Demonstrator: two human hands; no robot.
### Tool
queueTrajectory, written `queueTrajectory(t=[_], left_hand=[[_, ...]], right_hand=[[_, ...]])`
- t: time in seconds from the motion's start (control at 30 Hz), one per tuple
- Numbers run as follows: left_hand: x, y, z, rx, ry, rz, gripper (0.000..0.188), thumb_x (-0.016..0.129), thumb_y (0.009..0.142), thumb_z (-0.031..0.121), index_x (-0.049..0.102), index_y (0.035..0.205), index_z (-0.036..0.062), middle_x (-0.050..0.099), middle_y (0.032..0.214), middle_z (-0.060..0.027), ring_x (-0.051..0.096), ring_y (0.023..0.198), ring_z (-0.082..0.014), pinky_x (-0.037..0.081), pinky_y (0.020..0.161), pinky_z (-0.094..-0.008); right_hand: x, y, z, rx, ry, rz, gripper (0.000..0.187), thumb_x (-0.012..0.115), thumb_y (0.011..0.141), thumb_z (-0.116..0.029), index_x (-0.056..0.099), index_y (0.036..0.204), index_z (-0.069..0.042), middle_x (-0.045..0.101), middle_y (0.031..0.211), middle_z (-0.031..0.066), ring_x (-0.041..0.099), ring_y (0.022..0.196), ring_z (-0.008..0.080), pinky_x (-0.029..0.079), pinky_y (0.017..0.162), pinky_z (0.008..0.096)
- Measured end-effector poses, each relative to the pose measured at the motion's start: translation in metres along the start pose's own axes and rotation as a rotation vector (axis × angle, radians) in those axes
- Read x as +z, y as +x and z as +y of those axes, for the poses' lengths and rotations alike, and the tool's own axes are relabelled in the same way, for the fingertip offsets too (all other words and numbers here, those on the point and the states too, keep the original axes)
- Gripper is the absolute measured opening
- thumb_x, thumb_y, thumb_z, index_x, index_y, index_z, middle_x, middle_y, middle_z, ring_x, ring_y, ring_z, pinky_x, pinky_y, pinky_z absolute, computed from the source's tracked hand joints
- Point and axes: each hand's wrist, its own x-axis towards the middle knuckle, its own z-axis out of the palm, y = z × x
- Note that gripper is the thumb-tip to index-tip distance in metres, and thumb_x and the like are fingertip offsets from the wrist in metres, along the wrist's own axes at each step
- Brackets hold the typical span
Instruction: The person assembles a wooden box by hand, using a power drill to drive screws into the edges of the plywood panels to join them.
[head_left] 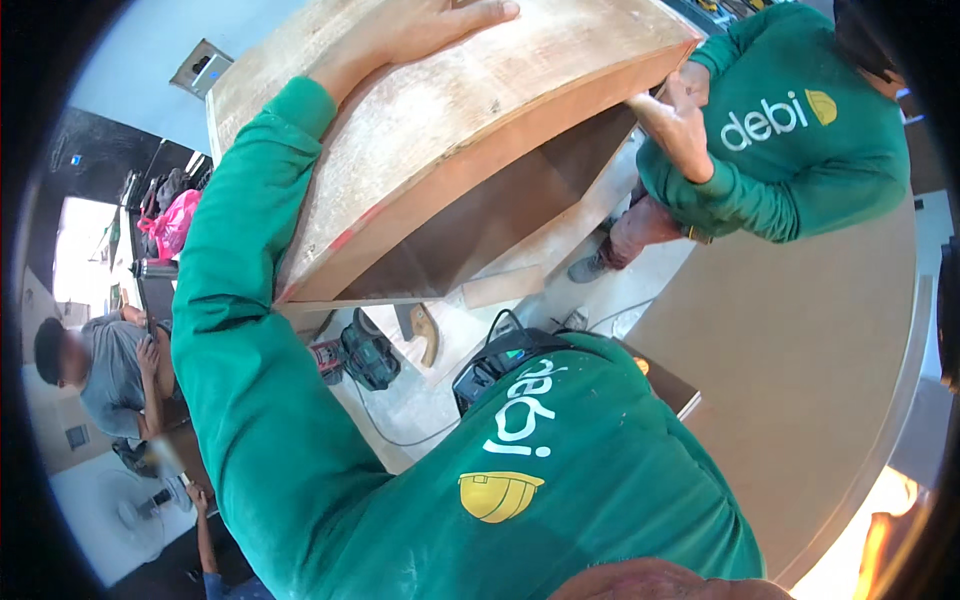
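A large wooden box (520,85), its broad top face worn and pale, fills the upper middle; its dark hollow inside shows on the side facing me. My left arm, in a green sleeve, reaches up along its left side. My left hand (410,30) rests flat on the top face with the thumb stretched out; the upper edge of the picture cuts off part of the fingers. My right hand is out of view. At the box's right corner, a co-worker's two hands (682,120) are at the edge.
The co-worker (800,130) in green stands at the right, beside a wide brown panel (790,360). A dark bag (368,352), a curved brown handle (427,335) and a cable (400,440) lie on the floor. Another person (120,360) and a fan (130,508) are at the left.
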Motion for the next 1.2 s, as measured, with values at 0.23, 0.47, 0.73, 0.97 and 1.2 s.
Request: queueTrajectory(t=[0.23,0.47,0.73,0.97,1.2], left_hand=[[0.004,0.005,-0.004,0.165,0.148,-0.028,0.055,0.053,0.103,0.047,0.065,0.128,-0.0007,0.062,0.132,-0.0235,0.054,0.129,-0.0384,0.041,0.111,-0.0451],[-0.015,-0.003,0.020,0.245,0.309,-0.080,0.049,0.047,0.105,0.041,0.068,0.125,0.0010,0.064,0.130,-0.0216,0.057,0.125,-0.0381,0.042,0.110,-0.0450],[-0.023,-0.007,0.039,0.221,0.204,-0.220,0.049,0.049,0.104,0.039,0.066,0.131,0.0017,0.063,0.131,-0.0225,0.057,0.126,-0.0383,0.042,0.111,-0.0436],[-0.013,-0.013,0.020,0.214,0.132,-0.232,0.068,0.056,0.100,0.059,0.061,0.138,0.0032,0.059,0.138,-0.0188,0.059,0.125,-0.0346,0.046,0.106,-0.0414],[-0.012,-0.002,0.062,0.177,0.077,-0.296,0.081,0.064,0.090,0.069,0.060,0.141,0.0063,0.056,0.138,-0.0209,0.059,0.123,-0.0372,0.048,0.103,-0.0428]], right_hand=[[-0.015,-0.002,0.034,-0.136,-0.012,0.158,0.076,0.075,0.085,0.003,0.039,0.152,-0.003,0.064,0.113,0.0060,0.063,0.092,0.0132,0.051,0.074,0.0255],[0.026,-0.082,0.054,-0.060,-0.098,0.290,0.068,0.075,0.085,-0.004,0.045,0.145,-0.003,0.066,0.110,0.0073,0.063,0.091,0.0141,0.051,0.074,0.0280],[0.066,-0.153,0.085,0.105,-0.121,0.315,0.059,0.076,0.085,-0.011,0.051,0.137,-0.002,0.068,0.107,0.0087,0.064,0.090,0.0152,0.052,0.075,0.0310],[0.059,-0.211,0.128,0.265,-0.209,0.168,0.052,0.076,0.085,-0.017,0.056,0.131,-0.002,0.070,0.104,0.0100,0.065,0.089,0.0161,0.052,0.075,0.0335],[0.026,-0.491,0.263,1.021,-0.463,-0.290,0.047,0.076,0.085,-0.024,0.061,0.124,-0.002,0.071,0.101,0.0112,0.065,0.089,0.0170,0.052,0.075,0.0361]])
